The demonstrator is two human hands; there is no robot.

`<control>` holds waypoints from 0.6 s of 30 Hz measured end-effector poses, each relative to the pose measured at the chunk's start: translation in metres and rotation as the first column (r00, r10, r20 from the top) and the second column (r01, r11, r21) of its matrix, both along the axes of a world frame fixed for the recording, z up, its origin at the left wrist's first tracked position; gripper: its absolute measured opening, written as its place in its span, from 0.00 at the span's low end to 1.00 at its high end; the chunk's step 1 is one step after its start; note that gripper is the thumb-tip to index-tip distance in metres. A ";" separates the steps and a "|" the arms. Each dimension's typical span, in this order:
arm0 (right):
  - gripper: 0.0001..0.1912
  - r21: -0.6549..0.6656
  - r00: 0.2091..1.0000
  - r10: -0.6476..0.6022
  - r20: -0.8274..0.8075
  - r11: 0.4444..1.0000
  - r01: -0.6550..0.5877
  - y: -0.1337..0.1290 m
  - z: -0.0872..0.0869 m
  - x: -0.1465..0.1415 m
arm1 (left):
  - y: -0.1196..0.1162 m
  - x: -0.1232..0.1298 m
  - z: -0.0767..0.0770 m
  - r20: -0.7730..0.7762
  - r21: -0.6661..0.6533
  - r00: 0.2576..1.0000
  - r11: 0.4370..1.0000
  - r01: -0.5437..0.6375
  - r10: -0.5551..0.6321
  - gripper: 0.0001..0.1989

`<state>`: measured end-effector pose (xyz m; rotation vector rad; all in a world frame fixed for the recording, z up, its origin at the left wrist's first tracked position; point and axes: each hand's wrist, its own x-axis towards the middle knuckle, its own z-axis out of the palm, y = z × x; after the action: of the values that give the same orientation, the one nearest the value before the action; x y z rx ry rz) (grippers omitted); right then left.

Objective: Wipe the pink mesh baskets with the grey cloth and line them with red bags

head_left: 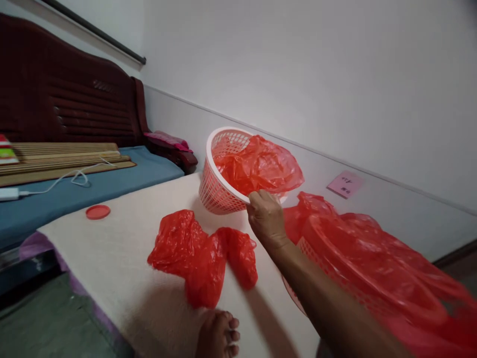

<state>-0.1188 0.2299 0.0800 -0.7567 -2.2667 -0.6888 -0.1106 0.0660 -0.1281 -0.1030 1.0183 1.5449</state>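
Observation:
My right hand (266,216) is closed round the rim of a pink-and-white plastic lattice basket (223,194). That basket is tipped, its mouth facing me and to the right. A red plastic bag (257,166) lines it and bulges out over the rim. At the bottom edge my left hand (219,334) shows partly, fingers curled and nothing visible in them. Just above it, a crumpled red plastic bag (197,253) lies on the pale cloth (122,243). A second basket (335,263), covered by red plastic (372,243), lies beneath and beside my right forearm, partly hidden.
A small red round lid (98,212) lies near the cloth's left edge. Beyond is a dark wooden bench (74,84) with blue padding (156,166), a rolled mat (67,154) and a white cable (80,176). A pink note (345,184) is on the wall behind.

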 end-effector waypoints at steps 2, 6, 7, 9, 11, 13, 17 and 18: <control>0.11 0.029 1.000 0.017 0.017 0.999 -0.018 -0.019 0.013 0.018 | 0.000 -0.003 -0.002 0.007 -0.005 1.000 1.000 -0.023 0.023 0.12; 0.11 -0.019 0.996 0.069 0.049 0.997 -0.068 -0.064 0.032 0.060 | -0.003 -0.001 -0.007 -0.017 -0.012 0.999 0.999 -0.031 0.031 0.11; 0.12 -0.048 0.995 0.080 0.059 0.996 -0.077 -0.076 0.035 0.071 | -0.004 0.001 -0.009 -0.028 -0.013 0.999 1.000 -0.026 0.026 0.11; 0.12 -0.094 0.992 0.095 0.086 0.992 -0.086 -0.098 0.039 0.093 | -0.008 0.008 -0.012 -0.054 -0.011 0.998 1.000 -0.015 0.014 0.11; 0.13 -0.125 0.989 0.102 0.112 0.988 -0.088 -0.118 0.038 0.115 | -0.014 0.013 -0.016 -0.073 -0.014 0.997 1.000 -0.006 0.005 0.11; 0.13 -0.158 0.987 0.103 0.124 0.984 -0.082 -0.134 0.033 0.137 | -0.020 0.016 -0.020 -0.082 -0.017 0.997 1.000 -0.007 0.005 0.10; 0.13 -0.292 0.985 0.112 0.133 0.954 -0.069 -0.155 0.011 0.173 | -0.034 0.016 -0.026 -0.126 0.006 0.992 1.000 -0.013 0.014 0.04; 0.12 -0.328 0.986 0.105 0.127 0.943 -0.058 -0.158 0.004 0.180 | -0.036 0.016 -0.027 -0.154 0.006 0.988 1.000 -0.012 0.013 0.04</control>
<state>0.0612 0.0724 0.0840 -0.7785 -2.5642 -0.3430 -0.0943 0.0296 -0.1547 0.0139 1.1368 1.5853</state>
